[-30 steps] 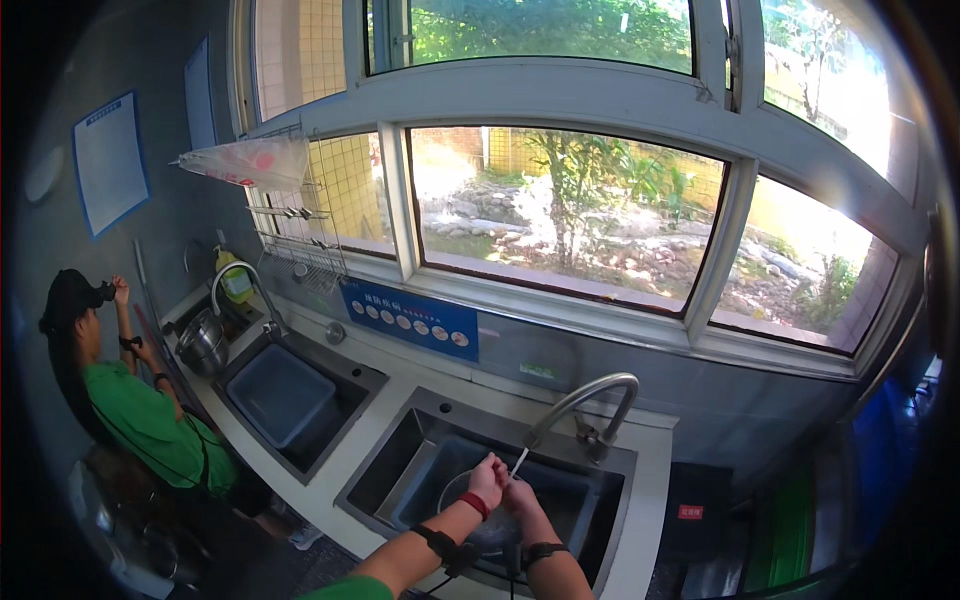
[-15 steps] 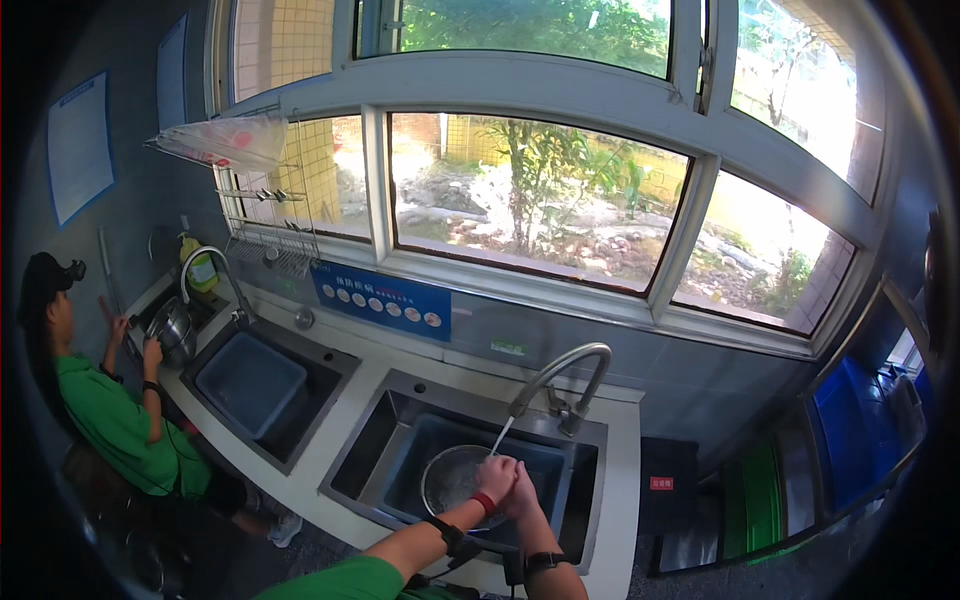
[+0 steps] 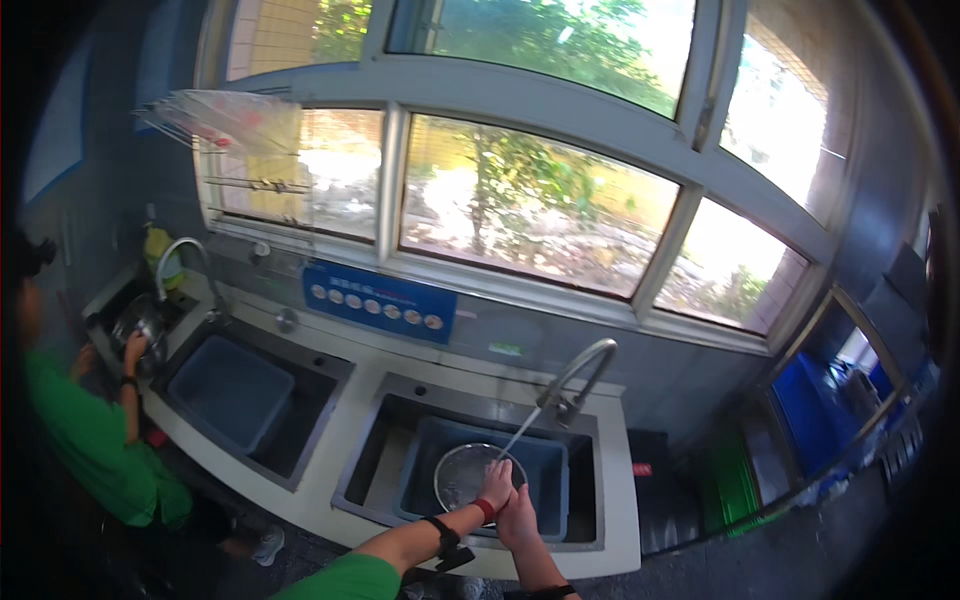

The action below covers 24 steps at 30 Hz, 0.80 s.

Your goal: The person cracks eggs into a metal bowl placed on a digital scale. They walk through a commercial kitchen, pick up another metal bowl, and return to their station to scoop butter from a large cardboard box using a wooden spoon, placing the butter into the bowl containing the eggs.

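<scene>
My hands meet over a round metal bowl (image 3: 462, 478) in the right sink. My left hand (image 3: 496, 484), with a red band at its wrist, lies against the upper side of my right hand, its fingers stretched out. My right hand (image 3: 518, 517) is turned up beside it, fingers extended and partly hidden. I see no object in either hand. From the curved metal faucet (image 3: 600, 360) a thin stream of water (image 3: 521, 431) falls onto or just beside my fingers. The bowl sits within a grey plastic tub (image 3: 548, 465); its contents look like water but are blurred.
A person in a green shirt (image 3: 95, 440) holds a metal bowl (image 3: 140, 325) at the far left. Between us, a second sink holds another grey tub (image 3: 232, 385). Windows (image 3: 535, 200) line the wall above a blue sign (image 3: 380, 303). Blue bins (image 3: 820, 400) stand at right.
My hands have gone from clasped together to lying side by side with fingers more extended. The view has shifted, and the person at left has lowered the bowl slightly.
</scene>
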Each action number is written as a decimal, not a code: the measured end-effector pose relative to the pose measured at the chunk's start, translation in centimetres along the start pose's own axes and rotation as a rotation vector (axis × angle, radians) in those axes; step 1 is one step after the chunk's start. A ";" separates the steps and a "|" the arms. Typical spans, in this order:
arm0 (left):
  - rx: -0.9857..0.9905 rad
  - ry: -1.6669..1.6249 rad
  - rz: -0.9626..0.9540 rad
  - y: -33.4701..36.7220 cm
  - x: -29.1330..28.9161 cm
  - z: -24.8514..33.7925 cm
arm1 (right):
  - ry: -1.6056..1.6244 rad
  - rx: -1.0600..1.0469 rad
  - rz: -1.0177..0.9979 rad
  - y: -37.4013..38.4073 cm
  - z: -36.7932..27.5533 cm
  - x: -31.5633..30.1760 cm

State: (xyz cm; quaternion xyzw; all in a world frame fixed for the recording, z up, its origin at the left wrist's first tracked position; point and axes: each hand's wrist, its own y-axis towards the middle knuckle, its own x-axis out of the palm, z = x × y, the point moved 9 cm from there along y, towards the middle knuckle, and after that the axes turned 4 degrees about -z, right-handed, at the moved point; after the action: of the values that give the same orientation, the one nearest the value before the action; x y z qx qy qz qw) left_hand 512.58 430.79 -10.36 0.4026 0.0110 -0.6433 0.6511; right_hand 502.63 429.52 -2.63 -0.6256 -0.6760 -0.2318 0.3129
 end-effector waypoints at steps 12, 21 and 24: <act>0.192 -0.344 -0.586 -10.8 0.7 24.8 | 0.033 -0.211 0.396 -22.0 -5.9 -5.5; 0.273 -0.631 -1.020 -37.7 4.3 45.8 | 0.674 -0.922 0.903 -50.7 -10.5 -6.9; 0.790 -0.027 -1.387 -54.1 -3.0 59.0 | 0.465 -1.059 1.203 -69.7 -4.5 -14.0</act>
State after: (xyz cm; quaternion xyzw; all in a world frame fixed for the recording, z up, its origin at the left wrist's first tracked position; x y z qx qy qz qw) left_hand 436.57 409.69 3.55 0.4971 0.0223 -0.8629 -0.0882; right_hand 434.50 408.90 -4.05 -0.8805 0.0536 -0.4354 0.1796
